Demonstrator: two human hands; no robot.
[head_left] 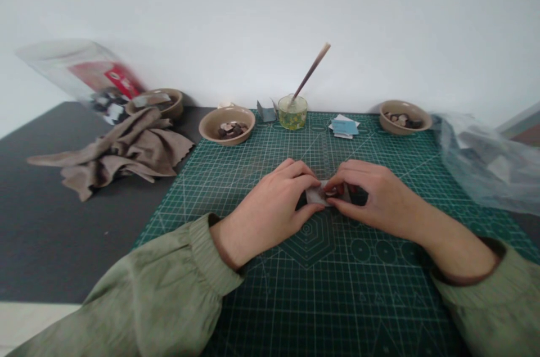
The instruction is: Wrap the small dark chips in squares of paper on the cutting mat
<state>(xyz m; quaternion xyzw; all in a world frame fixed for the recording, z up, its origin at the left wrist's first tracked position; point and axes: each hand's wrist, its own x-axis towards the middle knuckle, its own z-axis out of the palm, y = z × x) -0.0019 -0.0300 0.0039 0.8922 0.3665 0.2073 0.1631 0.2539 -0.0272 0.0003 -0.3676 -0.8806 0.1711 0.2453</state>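
On the green cutting mat, a small grey sheet, which looks like sandpaper, lies flat. My left hand pinches its left end between thumb and fingers. My right hand is closed over the sheet's right part, with thumb and fingertips round a small round brown piece resting on it. The fingers partly hide this piece, so I cannot tell its exact kind.
Behind stand a bowl of small brown pieces, a yellow-green glass with a brush, and blue and white squares. A second bowl and plastic bag are right; a brown cloth lies left.
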